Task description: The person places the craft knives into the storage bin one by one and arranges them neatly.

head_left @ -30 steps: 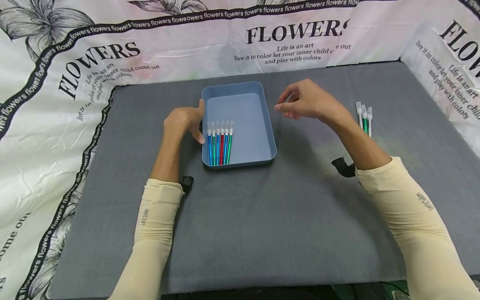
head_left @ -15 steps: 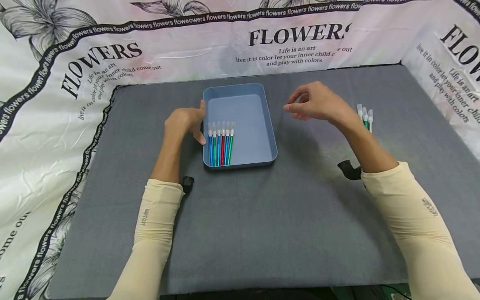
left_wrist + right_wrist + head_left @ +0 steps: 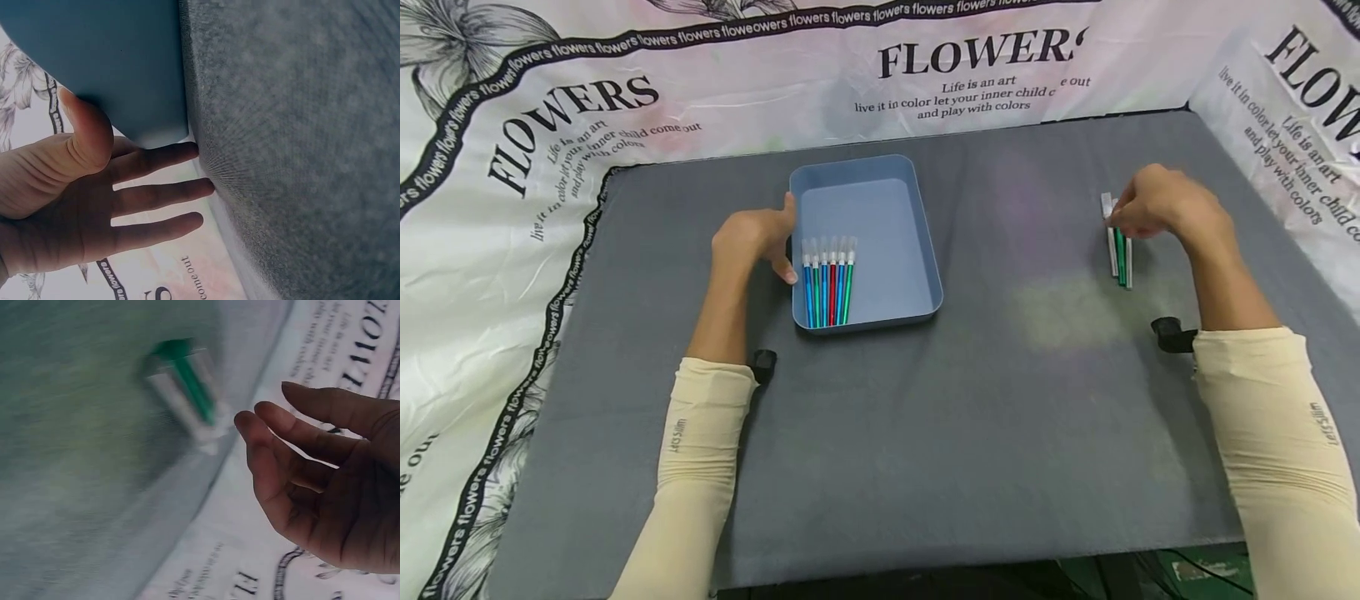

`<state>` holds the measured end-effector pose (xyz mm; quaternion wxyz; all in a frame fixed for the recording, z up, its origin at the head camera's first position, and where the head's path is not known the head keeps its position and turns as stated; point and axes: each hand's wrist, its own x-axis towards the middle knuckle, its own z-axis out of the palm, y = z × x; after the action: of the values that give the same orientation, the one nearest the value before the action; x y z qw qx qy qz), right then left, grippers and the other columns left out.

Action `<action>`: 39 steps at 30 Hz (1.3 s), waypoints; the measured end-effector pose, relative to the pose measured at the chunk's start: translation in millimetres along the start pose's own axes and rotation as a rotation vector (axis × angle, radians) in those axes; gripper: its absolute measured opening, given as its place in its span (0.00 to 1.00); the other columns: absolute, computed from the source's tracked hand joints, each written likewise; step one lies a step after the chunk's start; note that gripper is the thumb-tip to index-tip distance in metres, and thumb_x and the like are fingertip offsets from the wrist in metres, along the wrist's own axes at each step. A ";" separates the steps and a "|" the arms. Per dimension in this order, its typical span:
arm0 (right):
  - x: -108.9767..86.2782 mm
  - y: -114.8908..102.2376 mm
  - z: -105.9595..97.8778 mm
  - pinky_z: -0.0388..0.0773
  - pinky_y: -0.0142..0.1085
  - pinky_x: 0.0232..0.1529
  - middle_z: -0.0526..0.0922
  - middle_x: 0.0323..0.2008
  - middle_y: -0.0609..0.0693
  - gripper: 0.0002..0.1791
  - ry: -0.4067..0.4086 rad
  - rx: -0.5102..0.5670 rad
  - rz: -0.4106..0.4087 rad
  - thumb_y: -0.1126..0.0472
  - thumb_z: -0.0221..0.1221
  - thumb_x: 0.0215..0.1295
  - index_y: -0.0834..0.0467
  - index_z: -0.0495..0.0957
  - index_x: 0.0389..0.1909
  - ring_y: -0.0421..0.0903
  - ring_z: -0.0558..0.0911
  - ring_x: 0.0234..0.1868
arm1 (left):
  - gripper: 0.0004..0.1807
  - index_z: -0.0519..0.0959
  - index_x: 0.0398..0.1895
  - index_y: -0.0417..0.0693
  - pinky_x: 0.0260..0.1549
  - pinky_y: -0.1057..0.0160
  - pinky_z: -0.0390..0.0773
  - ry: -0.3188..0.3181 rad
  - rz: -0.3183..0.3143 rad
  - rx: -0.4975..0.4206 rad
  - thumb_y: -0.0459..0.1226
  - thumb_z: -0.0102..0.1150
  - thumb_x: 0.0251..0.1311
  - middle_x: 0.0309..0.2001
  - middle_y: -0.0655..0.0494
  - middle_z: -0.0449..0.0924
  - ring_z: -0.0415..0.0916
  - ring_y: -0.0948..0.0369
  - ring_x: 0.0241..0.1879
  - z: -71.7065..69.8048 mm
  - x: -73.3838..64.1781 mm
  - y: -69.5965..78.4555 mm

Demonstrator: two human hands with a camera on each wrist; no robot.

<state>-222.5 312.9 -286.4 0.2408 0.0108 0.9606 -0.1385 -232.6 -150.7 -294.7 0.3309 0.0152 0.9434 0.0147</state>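
A blue-grey rectangular tray lies on the table. Along its left side, several capped pens in blue, green and red stand in a row, caps pointing away. My left hand rests against the tray's left side; the left wrist view shows its thumb by the wall and the other fingers straight. To the right, my right hand is over the cap ends of 3 pens, one green and two pale. Its fingers are loosely bent with nothing between them, apart from the blurred green pen.
Grey cloth covers the table. A white sheet printed with flowers and lettering rises along the back, left and right edges. Dark cables show below the front edge at the right.
My right hand has moved right, from beside the tray to over the loose pens. The left hand stays at the tray. The head view has shifted slightly.
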 end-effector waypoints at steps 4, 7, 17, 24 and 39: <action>5.1 7.6 5.2 0.66 0.46 0.31 0.76 0.18 0.49 0.22 0.001 0.006 0.005 0.48 0.58 0.58 0.64 0.78 0.39 0.48 0.74 0.28 | 0.70 0.19 0.68 0.53 0.55 0.37 0.57 0.000 0.004 0.008 0.49 0.71 0.41 0.72 0.43 0.33 0.40 0.42 0.68 -2.2 -1.0 -0.3; 8.3 8.6 8.9 0.65 0.46 0.31 0.75 0.15 0.49 0.18 0.034 0.006 -0.005 0.50 0.57 0.58 0.63 0.80 0.27 0.51 0.72 0.29 | 0.71 0.19 0.69 0.54 0.55 0.37 0.58 0.000 -0.005 -0.004 0.48 0.72 0.41 0.72 0.43 0.33 0.41 0.42 0.68 -1.6 -1.3 -0.2; 8.2 9.5 18.3 0.65 0.43 0.24 0.71 0.11 0.49 0.21 0.086 -0.024 0.111 0.48 0.59 0.56 0.57 0.74 0.11 0.52 0.71 0.21 | 0.70 0.20 0.69 0.54 0.55 0.39 0.59 0.010 0.003 0.006 0.49 0.72 0.41 0.72 0.43 0.37 0.44 0.42 0.68 -0.5 0.6 3.1; 14.7 4.5 22.3 0.66 0.44 0.24 0.71 0.11 0.50 0.20 0.141 -0.023 0.116 0.50 0.61 0.54 0.58 0.73 0.11 0.54 0.72 0.22 | 0.70 0.20 0.69 0.56 0.53 0.38 0.60 0.002 -0.013 -0.003 0.49 0.71 0.41 0.72 0.43 0.36 0.41 0.41 0.68 -0.6 -2.1 -1.0; 16.9 -4.5 35.5 0.69 0.54 0.32 0.78 0.12 0.54 0.16 0.212 -0.040 0.069 0.58 0.58 0.57 0.63 0.76 0.16 0.53 0.77 0.19 | 0.71 0.20 0.69 0.53 0.57 0.39 0.56 0.012 0.005 0.002 0.49 0.72 0.40 0.71 0.42 0.38 0.42 0.43 0.68 1.4 0.4 -2.2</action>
<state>-221.6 298.1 -323.1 0.1429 0.0537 0.9822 -0.1092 -232.0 -152.9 -296.1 0.3251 0.0177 0.9454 0.0148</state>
